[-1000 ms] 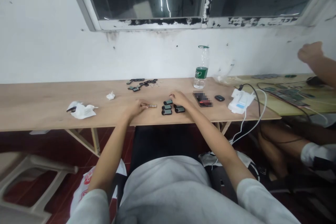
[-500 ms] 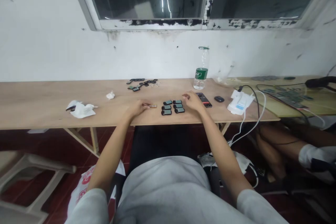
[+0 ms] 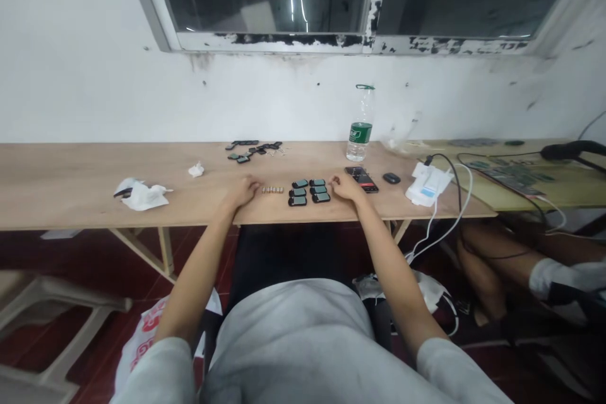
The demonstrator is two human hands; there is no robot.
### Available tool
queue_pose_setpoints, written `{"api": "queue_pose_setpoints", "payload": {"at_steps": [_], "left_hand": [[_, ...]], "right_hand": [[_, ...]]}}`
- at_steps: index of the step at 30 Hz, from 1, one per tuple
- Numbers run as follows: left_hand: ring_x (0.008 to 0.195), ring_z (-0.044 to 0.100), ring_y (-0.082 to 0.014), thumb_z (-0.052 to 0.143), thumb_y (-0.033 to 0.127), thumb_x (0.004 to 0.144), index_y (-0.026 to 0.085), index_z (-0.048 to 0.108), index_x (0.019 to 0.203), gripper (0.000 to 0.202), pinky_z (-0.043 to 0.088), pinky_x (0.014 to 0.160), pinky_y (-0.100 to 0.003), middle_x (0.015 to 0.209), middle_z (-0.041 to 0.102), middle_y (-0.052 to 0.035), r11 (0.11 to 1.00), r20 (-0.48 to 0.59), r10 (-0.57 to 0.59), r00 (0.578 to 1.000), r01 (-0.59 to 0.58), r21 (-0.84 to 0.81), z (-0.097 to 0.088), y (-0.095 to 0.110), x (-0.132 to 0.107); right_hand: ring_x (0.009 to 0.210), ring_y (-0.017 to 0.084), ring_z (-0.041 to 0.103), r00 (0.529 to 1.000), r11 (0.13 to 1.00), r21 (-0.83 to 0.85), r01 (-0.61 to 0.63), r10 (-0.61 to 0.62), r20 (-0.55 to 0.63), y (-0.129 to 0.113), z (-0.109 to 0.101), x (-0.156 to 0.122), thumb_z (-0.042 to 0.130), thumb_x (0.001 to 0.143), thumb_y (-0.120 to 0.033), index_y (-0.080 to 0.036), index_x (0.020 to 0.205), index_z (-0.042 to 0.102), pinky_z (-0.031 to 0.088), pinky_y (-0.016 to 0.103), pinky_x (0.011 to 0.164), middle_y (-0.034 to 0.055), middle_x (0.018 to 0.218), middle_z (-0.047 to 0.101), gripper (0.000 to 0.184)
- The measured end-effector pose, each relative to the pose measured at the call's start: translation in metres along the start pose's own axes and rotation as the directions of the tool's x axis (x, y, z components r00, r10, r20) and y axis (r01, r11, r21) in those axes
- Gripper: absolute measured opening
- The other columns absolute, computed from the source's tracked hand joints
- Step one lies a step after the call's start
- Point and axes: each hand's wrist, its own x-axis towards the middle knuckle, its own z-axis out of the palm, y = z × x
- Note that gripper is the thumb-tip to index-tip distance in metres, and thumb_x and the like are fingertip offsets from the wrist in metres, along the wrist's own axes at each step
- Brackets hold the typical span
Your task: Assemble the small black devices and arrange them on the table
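My left hand (image 3: 245, 191) rests on the table with its fingers curled together, just left of a short row of small metallic pieces (image 3: 273, 190). Whether anything is between those fingers is hidden. Right of the row lie several small black casings with grey-green rectangular faces (image 3: 298, 192), set in two columns. Beside the right column (image 3: 319, 190), my right hand (image 3: 345, 187) has its thumb and fingers drawn together. What it may hold is too small to make out. A lit phone (image 3: 364, 179) lies just beyond that hand.
Further back are more black casings (image 3: 255, 150) with small loose bits. A water bottle (image 3: 360, 139), a black oval case (image 3: 391, 178) and a white power strip (image 3: 428, 184) with cables stand right. Crumpled tissues (image 3: 146, 196) lie left. Another person's legs (image 3: 502, 259) show at right.
My left hand has drawn back left from the metallic pieces, so more of the row shows. My right hand's fingers have curled in beside the casings. The view has shifted slightly.
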Motion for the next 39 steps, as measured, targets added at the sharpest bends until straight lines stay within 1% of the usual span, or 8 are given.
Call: {"api": "queue_pose_setpoints", "payload": {"at_steps": [3,11,21,28,31,35,37,39], "left_hand": [[0.11,0.067,-0.0277,0.047,0.03,0.093,0.017,0.076,0.11,0.036,0.05,0.105,-0.038,0.115,0.073,-0.0117,1.0,0.042,-0.011,0.999,0.011,-0.004,0.001,-0.003,0.0],[0.11,0.067,-0.0274,0.05,0.033,0.093,0.018,0.076,0.107,0.033,0.049,0.106,-0.037,0.113,0.073,-0.0107,0.999,0.051,-0.005,0.999,0.007,-0.041,0.0,0.002,-0.001],[0.106,0.067,-0.0289,0.046,0.034,0.093,0.017,0.075,0.107,0.037,0.05,0.105,-0.041,0.111,0.071,-0.0125,1.0,0.049,-0.001,0.999,0.001,-0.011,0.0,0.006,-0.003],[0.105,0.067,-0.0291,0.049,0.035,0.092,0.017,0.075,0.106,0.034,0.049,0.105,-0.041,0.112,0.071,-0.0129,0.999,0.026,-0.013,1.0,0.014,-0.042,0.004,0.002,-0.002],[0.106,0.067,-0.0286,0.047,0.034,0.093,0.016,0.075,0.107,0.036,0.049,0.106,-0.041,0.112,0.071,-0.0132,0.999,0.031,0.0,1.0,0.001,-0.032,0.005,0.002,-0.002],[0.107,0.067,-0.03,0.05,0.035,0.092,0.016,0.076,0.104,0.035,0.05,0.103,-0.04,0.112,0.073,-0.014,1.0,0.009,-0.027,1.0,0.027,-0.009,0.001,0.002,0.0],[0.106,0.068,-0.0303,0.052,0.037,0.09,0.017,0.076,0.101,0.033,0.051,0.101,-0.039,0.11,0.075,-0.0123,0.997,-0.002,-0.07,0.998,0.069,-0.026,-0.004,0.004,0.001],[0.101,0.069,-0.0296,0.053,0.042,0.09,0.018,0.076,0.099,0.034,0.054,0.095,-0.038,0.106,0.077,-0.0104,0.993,0.037,-0.09,0.995,0.093,-0.073,-0.009,0.006,0.001]], "right_hand": [[0.097,0.021,0.069,1.0,1.0,0.023,0.015,-0.015,0.006,0.002,0.001,0.001,0.053,0.09,-0.005,-0.013,0.097,0.074,0.05,0.026,0.091,0.0111,0.106,0.077,0.023],[0.097,0.02,0.07,0.998,1.0,0.009,0.024,-0.025,0.057,-0.002,-0.002,0.001,0.055,0.092,-0.007,-0.012,0.101,0.074,0.05,0.025,0.09,0.0113,0.108,0.077,0.022],[0.097,0.021,0.071,0.996,0.999,-0.008,0.054,-0.053,0.076,0.001,0.002,0.003,0.055,0.094,-0.008,-0.012,0.098,0.076,0.05,0.027,0.091,0.0113,0.106,0.078,0.022],[0.096,0.021,0.071,0.995,0.998,-0.003,0.068,-0.068,0.067,0.004,0.005,0.005,0.055,0.094,-0.009,-0.013,0.096,0.076,0.05,0.028,0.091,0.0112,0.104,0.078,0.022],[0.095,0.02,0.07,0.997,0.998,-0.005,0.065,-0.064,0.034,0.006,0.008,0.006,0.055,0.091,-0.006,-0.012,0.102,0.074,0.051,0.027,0.09,0.0114,0.104,0.077,0.023],[0.104,0.02,0.066,0.985,0.986,-0.043,0.161,-0.163,-0.05,0.005,0.01,0.005,0.052,0.086,0.0,-0.012,0.116,0.072,0.049,0.028,0.097,0.0113,0.114,0.073,0.038],[0.111,0.02,0.064,0.973,0.974,-0.052,0.222,-0.224,-0.045,0.003,0.011,0.004,0.049,0.086,0.0,-0.014,0.118,0.073,0.048,0.029,0.101,0.0113,0.122,0.07,0.042],[0.112,0.02,0.064,0.97,0.969,-0.05,0.242,-0.243,-0.018,0.0,0.012,0.003,0.049,0.088,-0.001,-0.015,0.116,0.075,0.048,0.028,0.102,0.0109,0.124,0.07,0.041]]}}
